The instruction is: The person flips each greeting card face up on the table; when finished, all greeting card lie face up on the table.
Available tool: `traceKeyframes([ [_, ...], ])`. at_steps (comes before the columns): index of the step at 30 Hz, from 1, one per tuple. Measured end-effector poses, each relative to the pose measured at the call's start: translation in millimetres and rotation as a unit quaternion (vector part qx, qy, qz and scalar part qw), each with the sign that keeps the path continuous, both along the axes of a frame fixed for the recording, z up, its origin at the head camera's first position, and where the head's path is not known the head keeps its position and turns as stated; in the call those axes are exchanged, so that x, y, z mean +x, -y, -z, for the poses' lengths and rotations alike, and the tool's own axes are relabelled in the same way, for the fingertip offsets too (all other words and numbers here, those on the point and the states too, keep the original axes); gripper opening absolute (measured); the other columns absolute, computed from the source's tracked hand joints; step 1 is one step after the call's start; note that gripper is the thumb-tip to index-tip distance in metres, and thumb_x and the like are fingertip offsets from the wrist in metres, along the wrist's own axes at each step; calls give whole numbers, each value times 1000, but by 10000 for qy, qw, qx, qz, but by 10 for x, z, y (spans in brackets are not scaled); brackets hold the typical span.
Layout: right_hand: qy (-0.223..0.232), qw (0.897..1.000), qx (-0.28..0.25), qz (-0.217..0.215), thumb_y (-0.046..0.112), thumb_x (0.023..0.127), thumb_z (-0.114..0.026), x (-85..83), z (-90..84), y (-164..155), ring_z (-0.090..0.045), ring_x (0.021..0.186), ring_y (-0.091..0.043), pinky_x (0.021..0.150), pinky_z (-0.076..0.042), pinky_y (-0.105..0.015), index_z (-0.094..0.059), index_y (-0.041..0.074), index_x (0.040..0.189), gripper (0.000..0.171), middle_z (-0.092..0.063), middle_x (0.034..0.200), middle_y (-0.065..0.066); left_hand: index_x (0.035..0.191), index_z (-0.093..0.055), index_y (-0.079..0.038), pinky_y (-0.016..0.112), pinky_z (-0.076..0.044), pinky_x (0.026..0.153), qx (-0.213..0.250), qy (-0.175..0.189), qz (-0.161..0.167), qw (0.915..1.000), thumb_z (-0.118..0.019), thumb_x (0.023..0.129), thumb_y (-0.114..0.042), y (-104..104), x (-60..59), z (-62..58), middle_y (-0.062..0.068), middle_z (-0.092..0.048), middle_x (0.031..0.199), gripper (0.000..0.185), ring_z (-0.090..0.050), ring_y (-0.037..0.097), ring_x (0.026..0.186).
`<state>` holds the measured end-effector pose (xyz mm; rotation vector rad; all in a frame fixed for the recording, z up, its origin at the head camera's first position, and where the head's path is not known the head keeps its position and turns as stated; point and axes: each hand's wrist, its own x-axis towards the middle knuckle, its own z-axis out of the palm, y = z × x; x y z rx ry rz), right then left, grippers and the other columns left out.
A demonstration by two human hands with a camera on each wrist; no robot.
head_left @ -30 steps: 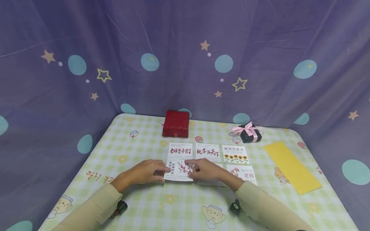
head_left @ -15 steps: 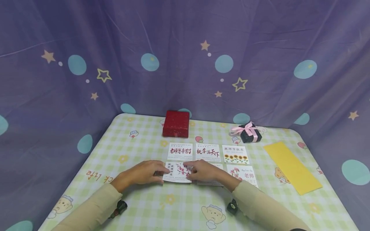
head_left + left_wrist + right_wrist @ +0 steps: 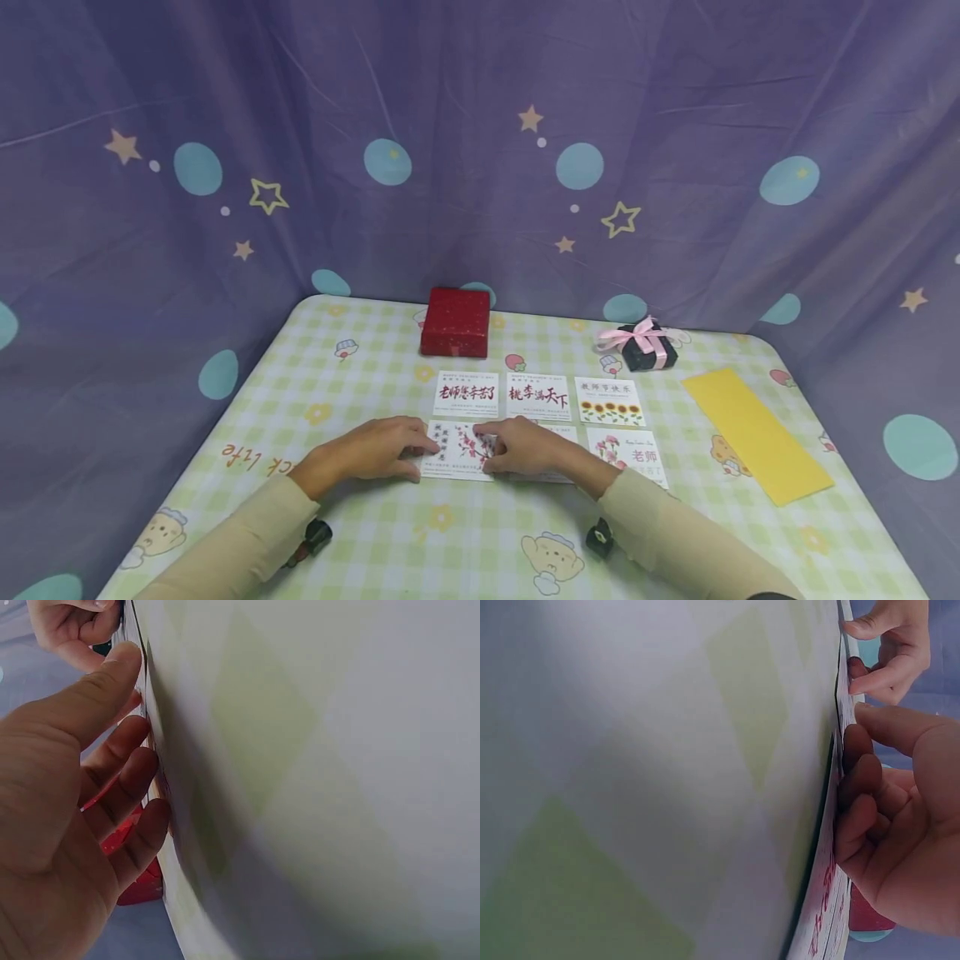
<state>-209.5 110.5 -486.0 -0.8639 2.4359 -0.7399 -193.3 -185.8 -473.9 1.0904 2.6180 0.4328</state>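
A white card with pink blossom branches and dark lettering lies in the near row, at its left end. My left hand touches its left edge with fingers slightly bent; the left wrist view shows the thumb and fingertips right at the tabletop. My right hand rests its index finger and thumb on the card's right side, its other fingers folded in. Beneath the right hand, a neighbouring card is mostly hidden. A card with pink flowers lies right of that hand.
Behind lie two cards with red lettering, one on the left and one in the middle, and a sunflower card. Farther back stand a red box and a dark gift box with pink ribbon. A yellow paper strip lies right.
The blossom card has moved a little toward me and left, away from the card behind it, and now lies flat. Both hands have stayed at its sides, the right shifting slightly left.
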Motion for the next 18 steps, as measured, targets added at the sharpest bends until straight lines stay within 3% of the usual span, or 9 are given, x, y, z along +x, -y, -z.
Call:
traceKeyframes([
  [7, -79, 9994, -93, -324, 27, 93, -71, -41, -85, -46, -54, 55, -2, 59, -47, -20, -46, 13, 153, 67, -63, 66, 11, 126, -73, -20, 23, -48, 79, 272, -32, 135, 9995, -75, 93, -34, -5, -17, -30, -12, -60, 99, 36, -53, 1, 84],
  [12, -731, 9963, -207, -408, 23, 97, -67, -109, -352, -156, -52, 56, -1, 64, -48, -23, -46, 8, 153, 61, -62, 69, 12, 126, -73, -17, 25, -52, 79, 595, -308, -67, 9977, -72, 96, -28, -23, -68, -179, -9, -64, 100, 32, -57, 1, 82],
  [18, -1634, 9854, -450, -144, 24, 97, -69, -178, -614, -332, -61, 72, -7, 68, -51, -24, -50, 6, 150, 59, -69, 92, 3, 133, -66, -15, 40, -54, 97, 708, -1081, -472, 9905, -72, 95, -30, -105, -177, -457, 0, -68, 124, 41, -66, 17, 110],
])
